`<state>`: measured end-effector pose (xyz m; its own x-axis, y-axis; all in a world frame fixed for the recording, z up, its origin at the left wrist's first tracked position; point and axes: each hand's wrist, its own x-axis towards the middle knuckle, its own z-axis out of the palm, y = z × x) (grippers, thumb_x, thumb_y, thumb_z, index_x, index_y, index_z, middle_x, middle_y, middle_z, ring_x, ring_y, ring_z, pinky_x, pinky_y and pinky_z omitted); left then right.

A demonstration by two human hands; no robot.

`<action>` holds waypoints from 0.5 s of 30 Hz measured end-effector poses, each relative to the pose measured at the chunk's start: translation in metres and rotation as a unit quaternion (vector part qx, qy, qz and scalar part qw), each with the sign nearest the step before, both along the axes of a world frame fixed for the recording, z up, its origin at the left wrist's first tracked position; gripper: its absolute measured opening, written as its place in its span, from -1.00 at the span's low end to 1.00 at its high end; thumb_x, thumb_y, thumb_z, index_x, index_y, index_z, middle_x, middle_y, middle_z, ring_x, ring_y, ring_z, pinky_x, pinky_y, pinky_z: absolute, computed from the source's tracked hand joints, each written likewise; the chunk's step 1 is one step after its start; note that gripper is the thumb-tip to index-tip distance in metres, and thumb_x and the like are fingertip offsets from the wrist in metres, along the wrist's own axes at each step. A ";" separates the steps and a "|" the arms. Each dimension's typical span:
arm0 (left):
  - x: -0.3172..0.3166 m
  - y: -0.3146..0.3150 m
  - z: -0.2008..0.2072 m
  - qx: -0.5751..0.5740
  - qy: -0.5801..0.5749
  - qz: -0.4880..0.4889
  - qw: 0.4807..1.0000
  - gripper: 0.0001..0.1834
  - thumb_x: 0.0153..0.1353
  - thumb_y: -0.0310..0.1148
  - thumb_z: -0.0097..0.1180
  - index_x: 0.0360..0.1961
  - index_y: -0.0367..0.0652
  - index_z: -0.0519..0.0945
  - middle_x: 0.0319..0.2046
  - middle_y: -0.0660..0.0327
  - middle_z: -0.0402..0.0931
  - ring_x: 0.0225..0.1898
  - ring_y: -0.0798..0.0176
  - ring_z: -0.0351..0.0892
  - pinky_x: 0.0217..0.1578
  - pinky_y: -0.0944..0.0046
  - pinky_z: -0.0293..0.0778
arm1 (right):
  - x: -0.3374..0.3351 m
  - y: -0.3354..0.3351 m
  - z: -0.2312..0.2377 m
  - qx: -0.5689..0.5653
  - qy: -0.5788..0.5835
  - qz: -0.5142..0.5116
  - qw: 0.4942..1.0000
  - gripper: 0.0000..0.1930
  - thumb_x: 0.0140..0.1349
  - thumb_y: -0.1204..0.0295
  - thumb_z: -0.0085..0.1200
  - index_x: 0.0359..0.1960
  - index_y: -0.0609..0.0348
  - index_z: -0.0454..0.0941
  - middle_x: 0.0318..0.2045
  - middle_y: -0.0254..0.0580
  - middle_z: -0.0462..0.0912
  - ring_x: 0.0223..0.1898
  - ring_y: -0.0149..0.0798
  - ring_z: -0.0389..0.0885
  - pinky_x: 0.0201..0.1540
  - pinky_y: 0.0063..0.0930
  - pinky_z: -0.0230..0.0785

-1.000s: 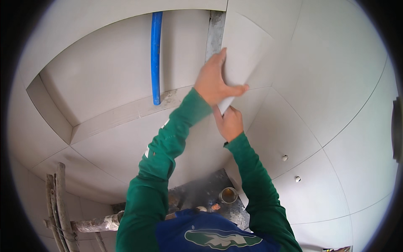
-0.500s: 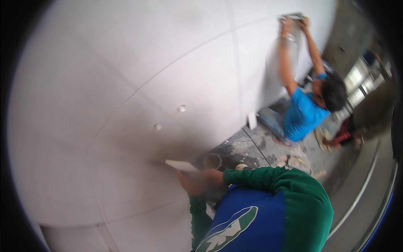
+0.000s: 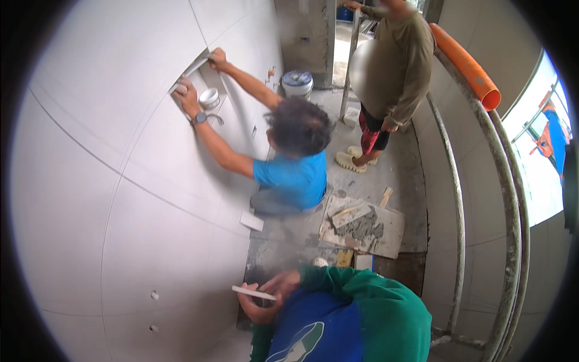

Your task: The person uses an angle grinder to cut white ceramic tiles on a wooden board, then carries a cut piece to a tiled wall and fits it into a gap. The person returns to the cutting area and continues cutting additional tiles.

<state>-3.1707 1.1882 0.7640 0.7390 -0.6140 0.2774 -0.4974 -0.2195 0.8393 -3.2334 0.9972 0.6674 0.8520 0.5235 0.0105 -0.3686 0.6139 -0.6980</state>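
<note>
Low in the view, my left hand (image 3: 258,311) grips a narrow white tile piece (image 3: 253,293), its fingers around the strip and its thumb near the right end. My right hand (image 3: 283,282) is right behind the strip with its fingers bent in. Whatever those fingers hold, if anything, is hidden. Both hands are close to the large white wall tiles (image 3: 175,241). Further ahead, a co-worker in a blue shirt (image 3: 310,181) kneels and presses both hands on a strip (image 3: 196,66) at a wall niche. A white cup (image 3: 209,98) stands in the niche.
Grey mortar (image 3: 368,226) lies on a board on the floor. A tile offcut (image 3: 251,221) leans by the wall. Another person (image 3: 404,66) stands at the back, near a bucket (image 3: 297,84). Metal scaffold pipes (image 3: 506,181) and an orange pipe (image 3: 467,66) line the right side.
My view has swung right and up, bringing the standing person and scaffold into full sight. The tile piece has turned edge-on in my hands. The co-worker still works at the niche.
</note>
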 end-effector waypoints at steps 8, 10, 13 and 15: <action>-0.028 -0.176 -0.003 0.002 -0.072 -0.403 0.912 0.03 -0.21 -0.10 0.69 0.24 -0.28 0.36 0.05 -0.04 0.48 0.10 -0.05 0.55 0.12 0.06 0.48 | -0.048 -0.104 -0.091 0.004 0.303 -0.152 0.941 -0.51 0.44 0.17 0.11 0.26 0.21 0.46 0.12 -0.12 0.58 0.05 -0.25 0.61 0.05 -0.36 0.49; -0.034 -0.232 -0.004 0.015 -0.041 -0.473 0.880 0.05 -0.19 -0.06 0.69 0.26 -0.26 0.35 0.09 -0.05 0.47 0.15 -0.11 0.52 0.16 0.03 0.46 | -0.066 -0.138 -0.096 -0.077 0.296 -0.219 0.926 -0.54 0.45 0.18 0.10 0.24 0.20 0.46 0.09 -0.13 0.57 0.03 -0.26 0.59 0.03 -0.37 0.48; -0.058 -0.283 -0.001 -0.018 0.005 -0.560 0.828 0.05 -0.15 -0.10 0.66 0.29 -0.23 0.30 0.14 -0.05 0.43 0.18 -0.14 0.49 0.21 0.00 0.44 | -0.106 -0.175 -0.088 -0.141 0.321 -0.290 0.890 -0.57 0.45 0.18 0.10 0.21 0.19 0.47 0.06 -0.16 0.56 -0.01 -0.28 0.57 0.00 -0.38 0.46; -0.073 -0.312 -0.016 -0.006 -0.017 -0.605 0.796 0.03 -0.14 -0.16 0.63 0.31 -0.22 0.28 0.18 -0.04 0.42 0.22 -0.13 0.47 0.23 -0.01 0.43 | -0.138 -0.188 -0.087 -0.153 0.350 -0.331 0.863 -0.59 0.46 0.19 0.09 0.18 0.18 0.47 0.03 -0.17 0.56 -0.03 -0.30 0.56 -0.02 -0.39 0.45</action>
<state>-3.2437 0.8760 0.7479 -0.3987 -0.8679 0.2964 -0.3602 0.4454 0.8197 -3.3713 0.8096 0.5806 0.7076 -0.1923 -0.6799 -0.4051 0.6781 -0.6133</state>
